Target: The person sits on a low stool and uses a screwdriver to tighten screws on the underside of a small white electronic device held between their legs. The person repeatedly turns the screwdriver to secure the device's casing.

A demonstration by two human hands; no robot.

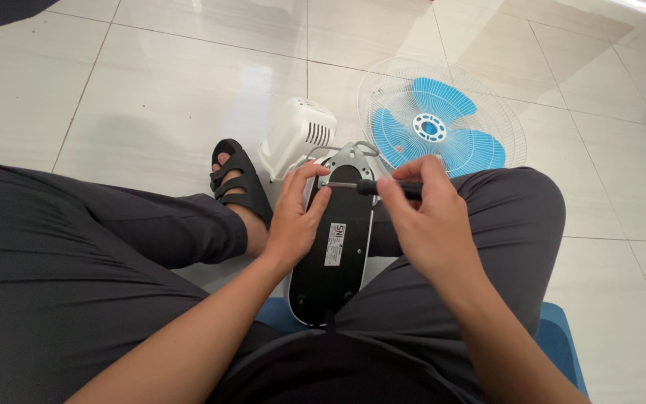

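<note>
A black oval fan base [333, 278] with a white rim and a white label lies between my knees, underside up. My left hand [296, 218] grips its left edge, fingers resting on the black plate near the top. My right hand [429, 218] holds a screwdriver [359, 185] with a black handle. Its thin shaft runs left and its tip meets the grey metal bracket [349, 161] at the base's far end. The white motor housing [297, 135] and the fan head with blue blades [440, 127] inside a white wire guard lie on the floor beyond.
I sit on a blue seat [560, 329], legs in dark trousers on either side. My left foot in a black sandal [240, 182] rests on the glossy white tiled floor [151, 90], next to the motor housing.
</note>
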